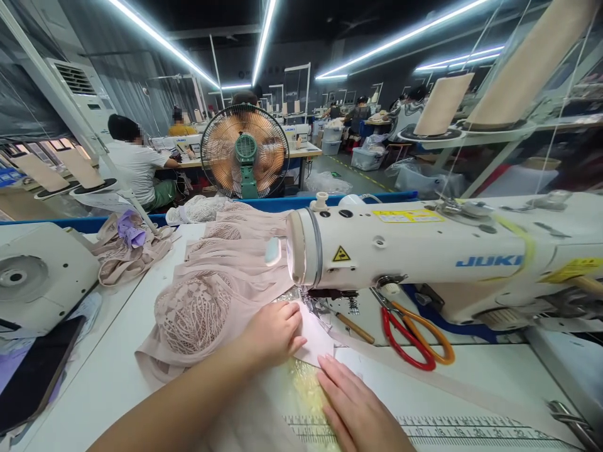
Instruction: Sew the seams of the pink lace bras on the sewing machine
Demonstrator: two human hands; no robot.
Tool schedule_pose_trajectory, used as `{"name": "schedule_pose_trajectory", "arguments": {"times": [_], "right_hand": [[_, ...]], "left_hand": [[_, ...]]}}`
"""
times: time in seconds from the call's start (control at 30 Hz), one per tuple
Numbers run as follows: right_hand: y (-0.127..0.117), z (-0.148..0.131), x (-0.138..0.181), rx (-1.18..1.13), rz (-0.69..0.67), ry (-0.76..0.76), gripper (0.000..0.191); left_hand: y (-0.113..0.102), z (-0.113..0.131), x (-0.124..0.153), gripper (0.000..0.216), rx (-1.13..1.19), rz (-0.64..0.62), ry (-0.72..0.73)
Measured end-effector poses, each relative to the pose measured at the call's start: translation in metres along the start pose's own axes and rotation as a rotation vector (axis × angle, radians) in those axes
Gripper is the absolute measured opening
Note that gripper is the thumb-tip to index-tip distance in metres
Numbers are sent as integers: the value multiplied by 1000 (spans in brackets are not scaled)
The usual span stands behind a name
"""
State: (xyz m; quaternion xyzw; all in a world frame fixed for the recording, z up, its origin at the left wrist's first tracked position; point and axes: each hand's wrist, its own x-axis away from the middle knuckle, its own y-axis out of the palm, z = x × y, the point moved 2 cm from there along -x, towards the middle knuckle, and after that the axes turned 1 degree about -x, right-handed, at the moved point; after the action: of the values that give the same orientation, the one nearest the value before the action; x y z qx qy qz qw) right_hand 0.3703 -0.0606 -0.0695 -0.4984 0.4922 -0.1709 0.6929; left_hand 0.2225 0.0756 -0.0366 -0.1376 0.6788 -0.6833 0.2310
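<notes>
My left hand (276, 333) is closed at the edge of a pale pink fabric piece (315, 336), close to the needle area of a white JUKI sewing machine (400, 251). Its fingers are curled, with the thumb over the fabric. Stretched out flat, the fingers of my right hand (353, 402) touch the near edge of that same piece. Left of the machine head lies a beige bra (193, 314) with lace cups, and more beige garments are lined up behind it. The needle and presser foot are mostly hidden.
Red-and-orange-handled scissors (417, 336) and a wooden-handled tool (355, 328) lie under the machine arm. A dark phone (40, 370) rests at left, below another machine (42, 276). A ruler strip (424, 430) runs along the front. Beyond stand a fan (245, 150) and a seated person (134, 163).
</notes>
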Motion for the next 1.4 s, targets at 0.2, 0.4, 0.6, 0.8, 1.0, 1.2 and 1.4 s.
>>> {"name": "schedule_pose_trajectory", "arguments": {"times": [0.2,0.4,0.6,0.8,1.0,1.2,1.4], "right_hand": [[3,-1,2,-25,2,9,33],[3,-5,0,5,-41,19,34],[6,-9,-4,72,-55,0,36],[7,-9,-9,63,-39,25,35],[14,-11,-30,20,4,118,36],[24,-19,-47,-131,-46,259,44],[27,-20,-47,-220,-48,306,46]], "left_hand": [[1,1,1,46,-29,4,15],[-2,3,-2,51,-63,-58,-32],[-4,5,-4,52,-68,-100,-32],[-3,-7,-9,52,-61,-94,-10],[-11,-3,-8,28,-163,49,82],[-2,25,22,49,-77,-123,-62],[-5,15,24,52,-8,-123,34]]}}
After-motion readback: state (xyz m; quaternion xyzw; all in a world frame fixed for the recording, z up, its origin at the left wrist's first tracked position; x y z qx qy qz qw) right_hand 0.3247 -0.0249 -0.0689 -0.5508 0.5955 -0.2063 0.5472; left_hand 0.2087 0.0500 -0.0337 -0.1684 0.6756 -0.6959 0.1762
